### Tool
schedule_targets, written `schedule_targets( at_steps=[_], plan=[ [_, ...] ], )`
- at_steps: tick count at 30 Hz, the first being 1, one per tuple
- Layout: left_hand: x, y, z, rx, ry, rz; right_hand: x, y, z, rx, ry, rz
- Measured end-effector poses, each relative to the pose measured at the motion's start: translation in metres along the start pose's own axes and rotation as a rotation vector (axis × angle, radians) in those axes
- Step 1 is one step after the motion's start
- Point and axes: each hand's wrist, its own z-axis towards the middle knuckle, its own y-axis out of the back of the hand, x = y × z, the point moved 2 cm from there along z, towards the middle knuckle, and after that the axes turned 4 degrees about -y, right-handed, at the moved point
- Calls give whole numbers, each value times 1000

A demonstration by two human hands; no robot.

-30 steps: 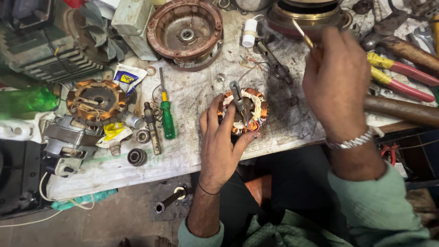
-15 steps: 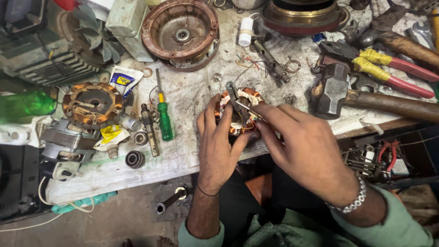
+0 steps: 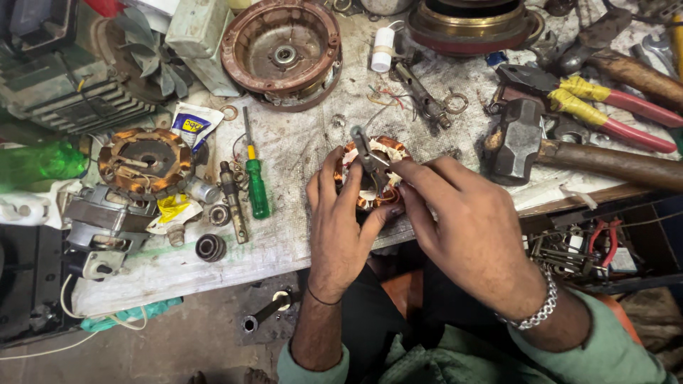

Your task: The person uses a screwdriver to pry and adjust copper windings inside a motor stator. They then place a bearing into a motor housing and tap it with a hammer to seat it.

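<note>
Stator (image 3: pixel 376 174), wound with copper coils, sits on the counter (image 3: pixel 306 142) near its front edge, right in front of us and between our two hands. Our left hand (image 3: pixel 341 227) cups it from the near left side, fingers curled up around its rim and thumb reaching under toward the right, so it holds the piece steady. Our right hand (image 3: pixel 469 227) comes in from the right, fingers pinched narrow at the stator's upper right edge; we cannot tell whether they grip a thin wire or only press on the winding. A small grey metal piece (image 3: pixel 363 146) stands up from the stator's middle, its long axis running from upper left to lower right. Both hands touch the stator, the left with more contact. Left of us a green-handled screwdriver (image 3: pixel 255 181) lies pointing away from us, well apart from the left hand. A hammer (image 3: pixel 526 146) lies to the right, just beyond the right hand's knuckles.
</note>
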Motion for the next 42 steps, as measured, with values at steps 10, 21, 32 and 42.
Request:
schedule_targets(
  at_steps=[10, 21, 32, 42],
  plan=[
    [0, 1, 0, 17, 6, -31, -13, -15, 4, -20, 42, 207],
    [0, 1, 1, 9, 11, -41, -20, -15, -9, 2, -113, 320],
    [0, 1, 1, -7, -11, -42, -9, -20, -8, -66, -75, 211],
    [-2, -1, 1, -31, -25, -21, -8, -37, -15, -203, -107, 270]
  ],
)
